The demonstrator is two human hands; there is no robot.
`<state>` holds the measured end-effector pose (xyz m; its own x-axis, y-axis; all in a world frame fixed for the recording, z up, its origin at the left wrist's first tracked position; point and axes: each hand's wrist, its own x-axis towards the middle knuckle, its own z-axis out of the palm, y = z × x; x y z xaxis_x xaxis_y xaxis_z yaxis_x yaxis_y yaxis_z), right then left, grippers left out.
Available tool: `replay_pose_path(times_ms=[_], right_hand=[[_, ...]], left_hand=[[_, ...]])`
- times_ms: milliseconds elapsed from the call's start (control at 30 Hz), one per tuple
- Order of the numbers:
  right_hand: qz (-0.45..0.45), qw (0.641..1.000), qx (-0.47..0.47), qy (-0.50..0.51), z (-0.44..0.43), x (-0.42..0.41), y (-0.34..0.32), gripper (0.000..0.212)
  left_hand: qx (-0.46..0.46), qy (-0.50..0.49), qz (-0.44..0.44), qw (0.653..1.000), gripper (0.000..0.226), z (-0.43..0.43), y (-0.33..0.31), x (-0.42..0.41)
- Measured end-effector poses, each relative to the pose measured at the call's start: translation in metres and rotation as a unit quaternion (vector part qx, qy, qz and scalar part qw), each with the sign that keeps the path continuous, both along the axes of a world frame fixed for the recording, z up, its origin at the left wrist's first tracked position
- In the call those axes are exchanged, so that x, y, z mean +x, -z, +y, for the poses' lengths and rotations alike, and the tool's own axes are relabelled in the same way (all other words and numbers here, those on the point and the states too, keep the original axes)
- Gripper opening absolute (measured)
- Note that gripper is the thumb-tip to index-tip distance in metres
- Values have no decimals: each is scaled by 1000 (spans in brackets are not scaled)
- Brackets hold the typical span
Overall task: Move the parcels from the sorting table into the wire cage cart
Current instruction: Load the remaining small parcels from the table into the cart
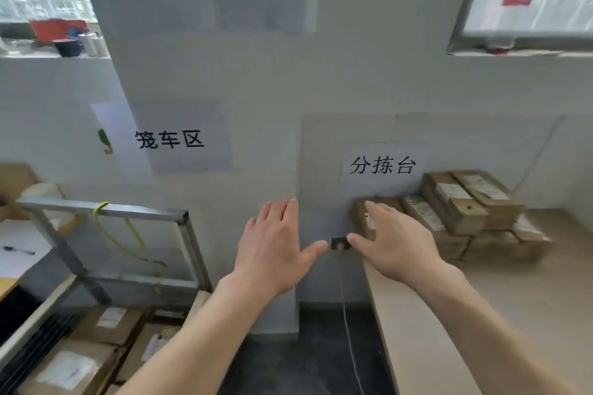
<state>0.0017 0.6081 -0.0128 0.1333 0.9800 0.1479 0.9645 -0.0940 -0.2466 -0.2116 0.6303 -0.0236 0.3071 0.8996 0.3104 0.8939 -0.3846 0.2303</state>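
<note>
Our left hand (272,247) and right hand (394,240) are spread wide, holding nothing. Brown parcels (465,205) sit piled on the pale counter (513,314) by the gray wall (256,90); the cart (138,210) stands left.

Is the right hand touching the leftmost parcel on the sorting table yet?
Cannot tell. In the head view the right hand overlaps the leftmost parcel, but this single angle shows neither contact nor gap.
</note>
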Motion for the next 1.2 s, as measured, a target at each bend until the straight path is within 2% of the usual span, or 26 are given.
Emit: replay_pose_path(times_ms=[300,733,1200], right_hand=[[-27,995,21,89,25,72,9,66],[-56,969,-28,241,104,117,24,74],[-6,935,-67,347,119,181,51,68]], left_hand=[[-22,117,-10,993,89,72,19,86],[-51,239,-12,969,91,209,31,159],[-134,305,-16,943,84,244,59,236]])
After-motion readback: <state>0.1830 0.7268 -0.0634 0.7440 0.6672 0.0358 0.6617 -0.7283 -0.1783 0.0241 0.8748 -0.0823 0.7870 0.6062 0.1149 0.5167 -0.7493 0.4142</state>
